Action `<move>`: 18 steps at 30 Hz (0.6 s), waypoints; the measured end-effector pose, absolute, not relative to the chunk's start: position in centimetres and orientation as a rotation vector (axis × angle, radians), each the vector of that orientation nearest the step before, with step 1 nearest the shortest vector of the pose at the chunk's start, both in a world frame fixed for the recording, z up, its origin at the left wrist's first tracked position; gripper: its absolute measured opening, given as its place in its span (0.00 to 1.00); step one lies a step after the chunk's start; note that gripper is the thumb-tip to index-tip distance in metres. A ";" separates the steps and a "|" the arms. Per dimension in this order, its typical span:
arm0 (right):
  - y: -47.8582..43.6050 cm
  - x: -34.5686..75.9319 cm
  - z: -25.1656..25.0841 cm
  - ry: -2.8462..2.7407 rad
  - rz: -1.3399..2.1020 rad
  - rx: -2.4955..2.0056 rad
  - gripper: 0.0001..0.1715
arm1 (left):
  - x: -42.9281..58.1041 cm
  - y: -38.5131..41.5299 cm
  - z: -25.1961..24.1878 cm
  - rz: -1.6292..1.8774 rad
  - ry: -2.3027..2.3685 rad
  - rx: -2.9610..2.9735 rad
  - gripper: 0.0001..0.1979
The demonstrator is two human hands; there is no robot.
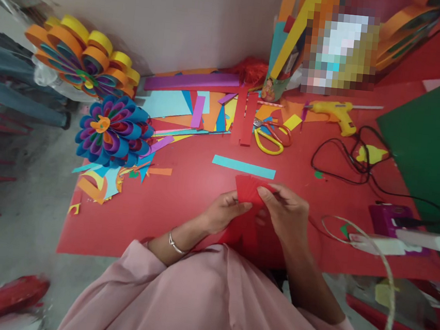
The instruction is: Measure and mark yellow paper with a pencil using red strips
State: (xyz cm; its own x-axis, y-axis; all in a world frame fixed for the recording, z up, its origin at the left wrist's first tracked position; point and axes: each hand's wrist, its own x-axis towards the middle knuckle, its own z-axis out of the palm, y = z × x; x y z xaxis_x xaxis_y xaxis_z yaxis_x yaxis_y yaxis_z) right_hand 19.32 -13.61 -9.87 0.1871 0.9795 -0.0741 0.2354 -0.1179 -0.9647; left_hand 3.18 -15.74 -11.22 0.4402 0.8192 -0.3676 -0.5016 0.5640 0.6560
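Note:
Both my hands hold a bunch of red paper strips (246,217) over the front of the red table (185,198). My left hand (225,210) grips the strips from the left, thumb laid across them. On the other side, my right hand (285,210) pinches their upper right edge between thumb and fingers. The strips fan out slightly at the top, and their lower ends hang towards my lap. Just beyond them a light blue paper strip (243,167) lies flat. Scissors (271,138) with yellow and red handles rest farther back.
Paper flowers, one orange and yellow (86,58), one blue and purple (112,128), stand at the left. Cut paper (167,103) covers the back. A yellow glue gun (336,113), a black cord (344,169) and a purple box (389,220) are at the right.

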 end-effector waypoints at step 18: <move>-14.0 21.0 -9.4 -1.302 1.032 -1.502 0.18 | 2.6 -15.2 -11.2 0.891 1.029 0.686 0.21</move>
